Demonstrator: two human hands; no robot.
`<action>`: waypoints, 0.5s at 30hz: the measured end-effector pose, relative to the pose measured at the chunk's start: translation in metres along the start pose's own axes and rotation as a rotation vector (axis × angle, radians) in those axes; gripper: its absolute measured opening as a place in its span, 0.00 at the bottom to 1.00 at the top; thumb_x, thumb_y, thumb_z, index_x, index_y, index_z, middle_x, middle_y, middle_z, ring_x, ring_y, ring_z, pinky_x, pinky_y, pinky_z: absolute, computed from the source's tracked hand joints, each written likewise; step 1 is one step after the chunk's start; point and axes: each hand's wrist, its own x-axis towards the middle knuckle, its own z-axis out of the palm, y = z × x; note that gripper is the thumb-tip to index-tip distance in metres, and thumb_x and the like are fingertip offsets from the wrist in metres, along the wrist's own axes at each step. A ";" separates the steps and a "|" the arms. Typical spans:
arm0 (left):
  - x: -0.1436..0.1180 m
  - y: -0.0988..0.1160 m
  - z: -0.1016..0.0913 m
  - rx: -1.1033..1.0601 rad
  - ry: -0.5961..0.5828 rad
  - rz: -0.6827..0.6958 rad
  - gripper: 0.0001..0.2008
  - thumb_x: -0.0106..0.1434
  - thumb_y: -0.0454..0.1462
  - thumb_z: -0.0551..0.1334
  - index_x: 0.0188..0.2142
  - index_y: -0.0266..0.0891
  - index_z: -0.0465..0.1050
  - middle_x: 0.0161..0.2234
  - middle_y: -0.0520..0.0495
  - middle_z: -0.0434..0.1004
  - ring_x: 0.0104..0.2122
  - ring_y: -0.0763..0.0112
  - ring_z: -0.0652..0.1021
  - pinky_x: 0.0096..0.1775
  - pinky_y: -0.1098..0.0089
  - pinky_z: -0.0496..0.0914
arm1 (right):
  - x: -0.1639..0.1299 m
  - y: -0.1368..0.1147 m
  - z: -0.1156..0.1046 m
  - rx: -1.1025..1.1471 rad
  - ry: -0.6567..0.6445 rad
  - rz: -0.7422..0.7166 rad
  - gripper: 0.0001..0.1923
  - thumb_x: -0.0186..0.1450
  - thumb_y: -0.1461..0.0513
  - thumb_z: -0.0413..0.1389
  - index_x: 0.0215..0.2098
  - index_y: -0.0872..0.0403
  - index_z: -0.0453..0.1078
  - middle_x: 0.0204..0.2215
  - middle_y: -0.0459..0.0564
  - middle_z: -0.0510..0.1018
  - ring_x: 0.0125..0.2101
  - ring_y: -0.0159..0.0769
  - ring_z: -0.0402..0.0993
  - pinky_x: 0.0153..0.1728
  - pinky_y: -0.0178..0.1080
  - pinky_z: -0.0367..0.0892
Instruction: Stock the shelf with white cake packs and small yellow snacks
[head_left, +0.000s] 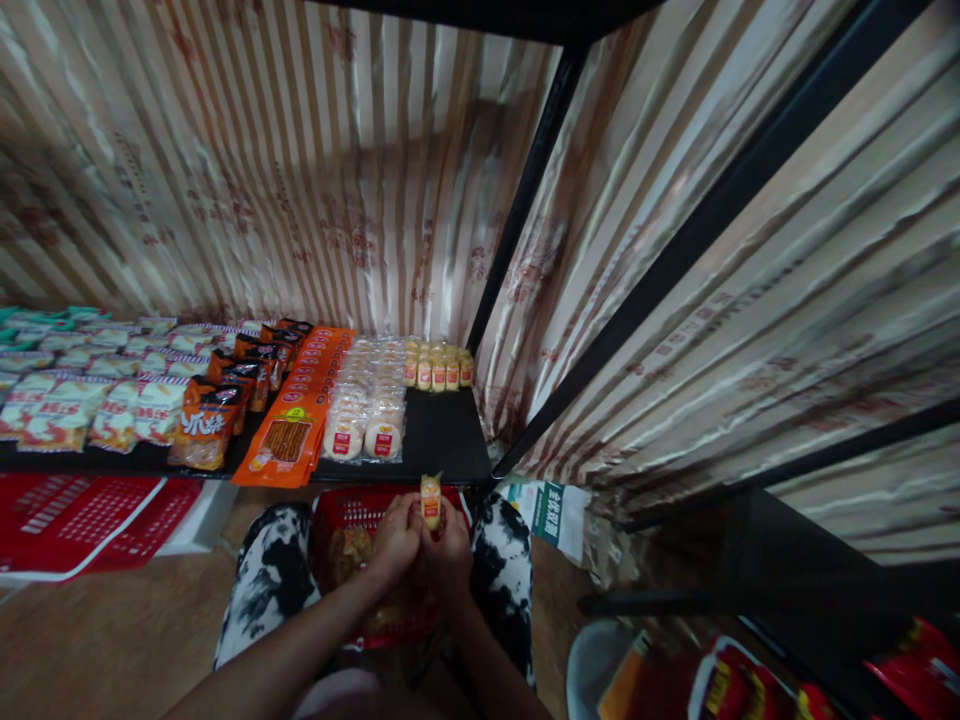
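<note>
A small yellow snack in a clear wrapper with a red label (430,500) stands upright between my two hands, above the front edge of the shelf's lower side. My right hand (450,552) is closed around its lower part. Fingers curled, my left hand (396,545) grips it from the left. Under both hands is a red basket (358,497) with wrapped food (346,555) in it, partly hidden by my arms. On the black shelf (444,440) ahead, matching yellow snacks (439,370) stand in rows at the right end.
Left of those are round white packaged crackers (363,400), orange flat packs (296,410), black-and-orange bags (206,420) and white bags (67,410). Another red basket (90,520) stands lower left. A black frame post (529,200) rises at the corner. Red packages (739,690) lie lower right.
</note>
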 end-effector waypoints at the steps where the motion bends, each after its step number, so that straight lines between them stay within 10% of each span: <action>1: 0.001 0.001 0.000 0.003 0.003 0.004 0.16 0.62 0.35 0.48 0.45 0.37 0.70 0.44 0.43 0.73 0.45 0.69 0.73 0.50 0.70 0.64 | 0.002 0.000 0.000 -0.025 0.002 -0.005 0.25 0.60 0.52 0.50 0.50 0.58 0.66 0.43 0.58 0.74 0.45 0.45 0.69 0.49 0.42 0.63; 15: 0.028 0.024 0.004 -0.072 0.072 0.147 0.16 0.61 0.34 0.50 0.46 0.38 0.68 0.44 0.45 0.72 0.46 0.71 0.72 0.52 0.71 0.64 | 0.046 -0.022 -0.019 -0.207 0.041 -0.066 0.25 0.62 0.54 0.47 0.52 0.60 0.65 0.44 0.58 0.74 0.45 0.48 0.66 0.47 0.44 0.62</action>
